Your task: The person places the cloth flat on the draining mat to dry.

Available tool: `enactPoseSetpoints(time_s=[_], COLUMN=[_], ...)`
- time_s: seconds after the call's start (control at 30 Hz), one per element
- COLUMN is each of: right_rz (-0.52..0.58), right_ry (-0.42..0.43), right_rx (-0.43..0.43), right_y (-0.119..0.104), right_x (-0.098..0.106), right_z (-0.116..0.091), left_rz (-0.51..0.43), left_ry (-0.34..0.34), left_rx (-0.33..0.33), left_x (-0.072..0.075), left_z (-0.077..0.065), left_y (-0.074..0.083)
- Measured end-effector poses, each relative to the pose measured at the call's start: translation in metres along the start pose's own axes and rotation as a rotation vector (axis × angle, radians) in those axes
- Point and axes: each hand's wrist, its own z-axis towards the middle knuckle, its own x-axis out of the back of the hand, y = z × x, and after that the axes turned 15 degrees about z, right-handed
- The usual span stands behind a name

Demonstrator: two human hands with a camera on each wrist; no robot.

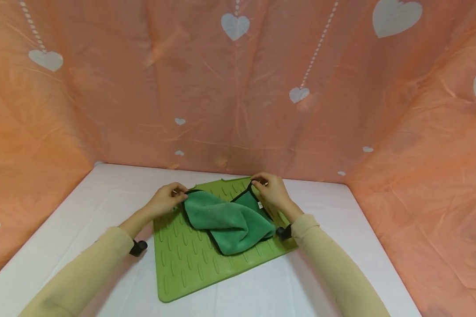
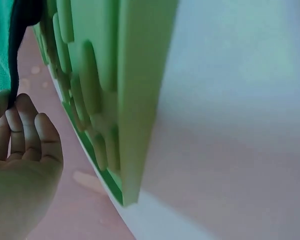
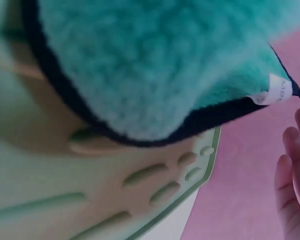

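Note:
A green cloth (image 1: 226,215) with black edging hangs bunched and folded between both hands, low over a green ridged mat (image 1: 182,259). My left hand (image 1: 167,200) pinches its left corner between thumb and fingertips; in the left wrist view the thumb presses the dark edging (image 2: 13,65) against the fingers. My right hand (image 1: 271,190) pinches the opposite corner near the mat's far edge. A small white label (image 3: 277,90) on the edging shows beside the right fingers (image 3: 290,175). The cloth's middle sags toward the mat, and part of its far side is hidden by the fold.
The mat lies askew on a white table (image 1: 123,281). Orange sheeting (image 1: 238,110) with white hearts stands behind the table and along both sides. Dark wrist-camera mounts (image 1: 139,248) stick out below the sleeves.

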Motion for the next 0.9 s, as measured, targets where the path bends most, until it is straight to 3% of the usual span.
enactPoseSetpoints(time_s=[0.27, 0.53, 0.67, 0.9], right_rz=[0.064, 0.116, 0.080, 0.016], right_ry=[0.165, 0.283, 0.243, 0.040], right_rx=[-0.123, -0.237, -0.251, -0.246], right_y=[0.008, 0.025, 0.034, 0.040], right_x=[0.005, 0.004, 0.004, 0.006], right_z=[0.011, 0.014, 0.014, 0.012], left_rz=[-0.003, 0.016, 0.063, 0.099], left_ry=[0.034, 0.001, -0.008, -0.015], left_rx=[0.032, 0.055, 0.045, 0.035], left_x=[0.010, 0.007, 0.003, 0.001], left_z=[-0.006, -0.008, -0.005, -0.002], left_y=[-0.010, -0.015, -0.016, -0.018])
